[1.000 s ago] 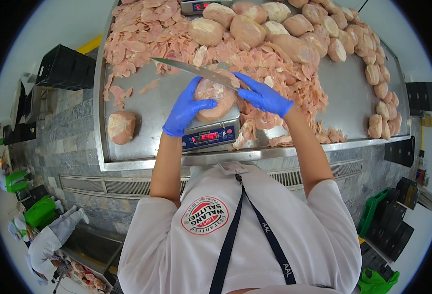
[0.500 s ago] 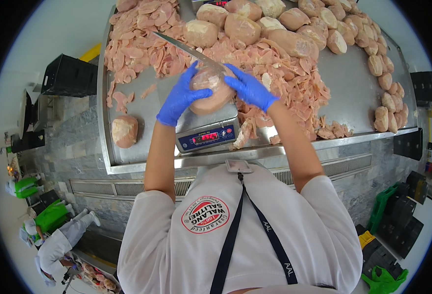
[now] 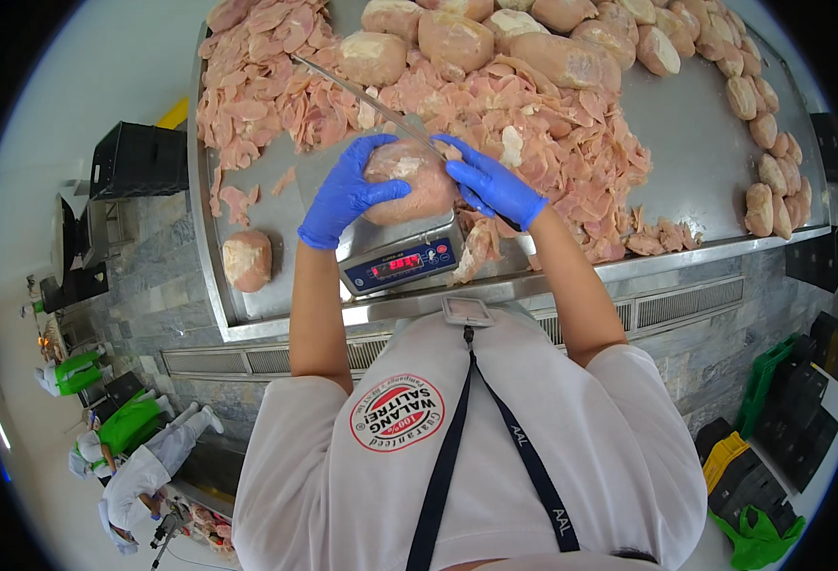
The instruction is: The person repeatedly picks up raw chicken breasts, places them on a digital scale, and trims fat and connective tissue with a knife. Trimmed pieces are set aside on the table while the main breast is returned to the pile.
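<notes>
A rounded, pale pink ham [image 3: 413,181] sits over the platform of a digital scale [image 3: 400,265] with a lit red display. From its left side my left hand [image 3: 350,190], in a blue glove, grips it with fingers and thumb spread round it. My right hand [image 3: 491,183], also gloved in blue, is closed on a long knife [image 3: 367,98]. The knife's thin blade slants up and left past the ham's far edge, and part of its dark handle shows below the palm. A small pink bit of meat shows by the right fingertips.
Thin meat slices [image 3: 552,143] are heaped on the steel table [image 3: 690,143] beyond and right of the scale. More whole hams [image 3: 457,43] line the far and right sides. One ham [image 3: 247,261] lies at left. Black crates [image 3: 139,160] and several people are farther off.
My right hand has shifted right and slightly down, off the top of the ham to its right side. The knife blade has turned to show a thinner profile. My left hand keeps its hold.
</notes>
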`<act>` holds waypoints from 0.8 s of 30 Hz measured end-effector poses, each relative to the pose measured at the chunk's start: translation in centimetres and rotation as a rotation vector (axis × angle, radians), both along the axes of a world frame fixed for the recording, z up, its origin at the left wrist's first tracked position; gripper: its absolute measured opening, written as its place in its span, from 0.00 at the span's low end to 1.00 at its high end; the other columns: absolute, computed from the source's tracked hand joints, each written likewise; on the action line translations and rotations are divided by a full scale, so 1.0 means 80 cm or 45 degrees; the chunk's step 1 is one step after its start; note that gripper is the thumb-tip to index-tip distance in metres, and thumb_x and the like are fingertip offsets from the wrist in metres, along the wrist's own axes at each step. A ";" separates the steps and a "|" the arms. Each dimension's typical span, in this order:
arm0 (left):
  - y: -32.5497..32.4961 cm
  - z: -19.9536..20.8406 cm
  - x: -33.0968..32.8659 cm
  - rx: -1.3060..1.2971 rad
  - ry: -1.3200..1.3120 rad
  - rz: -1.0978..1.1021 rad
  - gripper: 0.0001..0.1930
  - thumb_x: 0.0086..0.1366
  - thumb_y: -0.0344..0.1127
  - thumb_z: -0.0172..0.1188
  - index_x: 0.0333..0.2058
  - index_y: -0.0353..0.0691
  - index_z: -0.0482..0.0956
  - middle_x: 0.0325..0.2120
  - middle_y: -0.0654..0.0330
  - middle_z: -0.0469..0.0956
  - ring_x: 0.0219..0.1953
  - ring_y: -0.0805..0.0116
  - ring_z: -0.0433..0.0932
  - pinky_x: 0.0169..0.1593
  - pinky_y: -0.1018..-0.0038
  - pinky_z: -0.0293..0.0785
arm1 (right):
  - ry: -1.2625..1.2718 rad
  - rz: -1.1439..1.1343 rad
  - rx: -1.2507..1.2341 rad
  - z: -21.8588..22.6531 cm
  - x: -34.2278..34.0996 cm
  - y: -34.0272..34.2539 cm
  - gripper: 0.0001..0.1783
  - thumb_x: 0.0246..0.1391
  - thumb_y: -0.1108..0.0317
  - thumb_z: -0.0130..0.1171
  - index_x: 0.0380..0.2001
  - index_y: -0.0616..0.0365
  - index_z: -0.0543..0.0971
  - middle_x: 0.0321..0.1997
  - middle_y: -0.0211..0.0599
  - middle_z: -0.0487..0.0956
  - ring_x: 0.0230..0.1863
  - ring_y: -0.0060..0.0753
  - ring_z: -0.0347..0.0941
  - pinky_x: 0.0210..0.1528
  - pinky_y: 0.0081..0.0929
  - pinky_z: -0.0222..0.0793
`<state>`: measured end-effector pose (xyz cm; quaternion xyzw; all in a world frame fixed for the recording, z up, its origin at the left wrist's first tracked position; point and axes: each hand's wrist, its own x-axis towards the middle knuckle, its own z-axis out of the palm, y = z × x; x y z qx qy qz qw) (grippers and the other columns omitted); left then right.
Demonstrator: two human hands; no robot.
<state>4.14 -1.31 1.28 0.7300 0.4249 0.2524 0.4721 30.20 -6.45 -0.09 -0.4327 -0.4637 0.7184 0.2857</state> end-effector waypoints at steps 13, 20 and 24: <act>-0.030 -0.019 0.017 0.141 -0.088 0.373 0.36 0.49 0.39 0.77 0.55 0.35 0.70 0.48 0.51 0.74 0.51 0.59 0.75 0.56 0.65 0.71 | -0.010 -0.092 0.419 -0.054 -0.010 -0.060 0.40 0.64 0.53 0.53 0.75 0.38 0.50 0.22 0.23 0.65 0.19 0.15 0.57 0.22 0.16 0.56; -0.027 -0.021 0.002 0.086 0.039 0.359 0.38 0.53 0.36 0.75 0.60 0.35 0.66 0.54 0.54 0.73 0.57 0.64 0.71 0.62 0.68 0.67 | 0.212 0.032 0.148 -0.048 -0.006 -0.038 0.37 0.65 0.52 0.52 0.74 0.40 0.54 0.20 0.24 0.65 0.18 0.14 0.60 0.21 0.16 0.58; -0.030 0.006 -0.002 0.003 -0.048 0.154 0.40 0.49 0.41 0.78 0.59 0.36 0.68 0.53 0.54 0.74 0.56 0.62 0.72 0.62 0.66 0.67 | 0.282 0.136 0.144 -0.058 0.003 -0.046 0.37 0.66 0.53 0.52 0.74 0.40 0.53 0.19 0.22 0.63 0.17 0.13 0.58 0.19 0.15 0.56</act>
